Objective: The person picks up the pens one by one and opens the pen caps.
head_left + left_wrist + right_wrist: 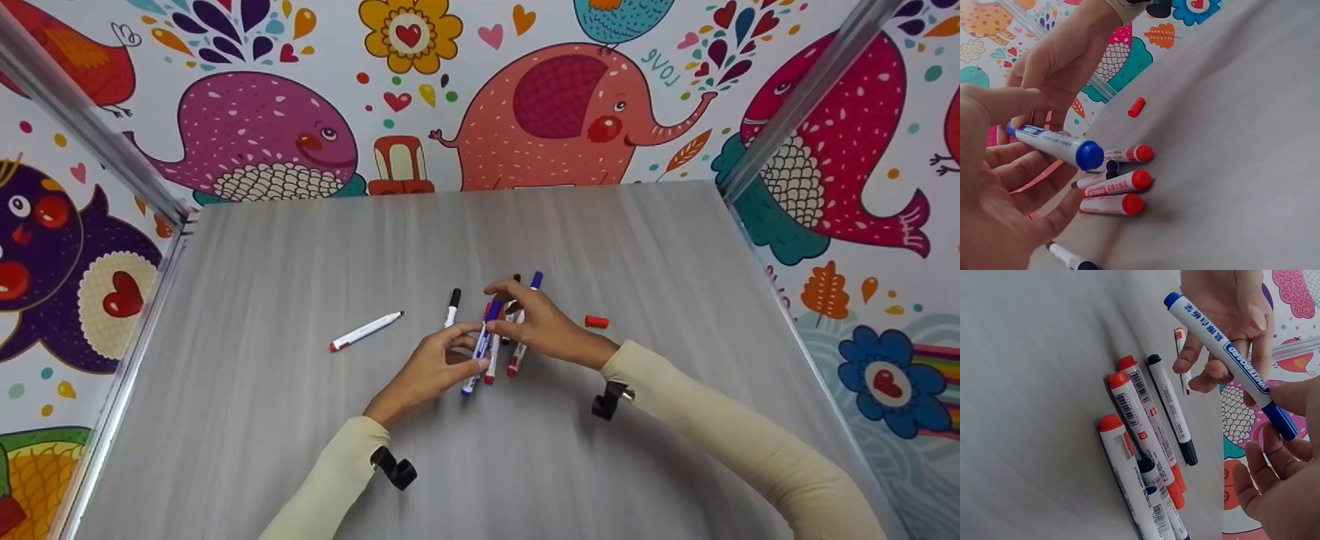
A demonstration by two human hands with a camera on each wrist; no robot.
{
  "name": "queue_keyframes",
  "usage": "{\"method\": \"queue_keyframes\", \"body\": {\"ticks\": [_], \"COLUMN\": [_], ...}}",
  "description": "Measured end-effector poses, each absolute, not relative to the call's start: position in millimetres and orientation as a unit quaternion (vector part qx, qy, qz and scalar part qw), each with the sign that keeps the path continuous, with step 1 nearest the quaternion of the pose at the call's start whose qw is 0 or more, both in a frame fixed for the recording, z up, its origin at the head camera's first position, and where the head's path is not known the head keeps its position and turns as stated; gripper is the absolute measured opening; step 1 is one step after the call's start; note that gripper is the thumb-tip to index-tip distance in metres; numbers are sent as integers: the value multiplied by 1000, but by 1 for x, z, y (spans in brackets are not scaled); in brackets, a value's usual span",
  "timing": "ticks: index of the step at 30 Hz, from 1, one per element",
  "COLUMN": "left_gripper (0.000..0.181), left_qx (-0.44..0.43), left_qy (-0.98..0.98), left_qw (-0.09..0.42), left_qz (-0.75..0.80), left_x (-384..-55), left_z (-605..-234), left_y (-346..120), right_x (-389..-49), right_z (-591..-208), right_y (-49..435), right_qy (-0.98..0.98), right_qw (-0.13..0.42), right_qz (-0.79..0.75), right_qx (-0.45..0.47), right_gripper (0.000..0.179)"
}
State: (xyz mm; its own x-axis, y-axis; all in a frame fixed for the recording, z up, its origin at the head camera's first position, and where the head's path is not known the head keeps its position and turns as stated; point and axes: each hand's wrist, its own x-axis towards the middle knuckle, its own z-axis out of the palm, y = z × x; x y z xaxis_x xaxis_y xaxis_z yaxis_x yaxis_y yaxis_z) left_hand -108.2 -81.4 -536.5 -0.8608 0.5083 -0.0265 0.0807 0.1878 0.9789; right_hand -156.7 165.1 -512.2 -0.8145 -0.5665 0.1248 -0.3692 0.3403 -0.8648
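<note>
A blue whiteboard marker (1224, 349) is raised off the table, slanting between both hands. My right hand (547, 326) pinches its blue cap (1279, 421) between thumb and fingers. Around the barrel, my left hand (429, 369) has its fingers loosely bent and spread, and its thumb stands apart from the barrel in the left wrist view. Close under the hands lie red-ended markers (1112, 203) side by side, with darker-ended ones (1147, 466) among them. A black-capped marker (1171, 405) lies beside this group, partly hidden by my left hand in the head view.
To the left, an uncapped marker (366, 331) with a red end lies on the grey table (247, 420). A loose red cap (597, 322) lies to the right, near my right wrist. Metal-edged, cartoon-printed walls (405, 97) enclose the table's back and sides.
</note>
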Motion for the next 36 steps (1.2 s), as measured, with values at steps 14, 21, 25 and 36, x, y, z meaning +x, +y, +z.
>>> {"method": "queue_keyframes", "body": {"ticks": [14,21,25,36], "left_gripper": [52,50,49,40], "left_qx": [212,205,216,259], "left_qy": [793,797,800,803], "left_qw": [214,228,228,232], "left_qz": [529,521,512,484], "left_x": [-112,-114,-115,-122], "left_z": [-523,-522,-522,-522], "left_y": [-85,-82,-81,-75], "right_x": [-146,-142,-139,-132], "right_z": [-512,-514,-517,-524], "right_y": [176,181,184,190], "right_qy": [828,826,832,849], "right_qw": [110,113,109,91], "right_qz": [-471,-480,-471,-449], "right_qx": [-284,-274,-272,-262], "right_gripper": [51,52,53,47]}}
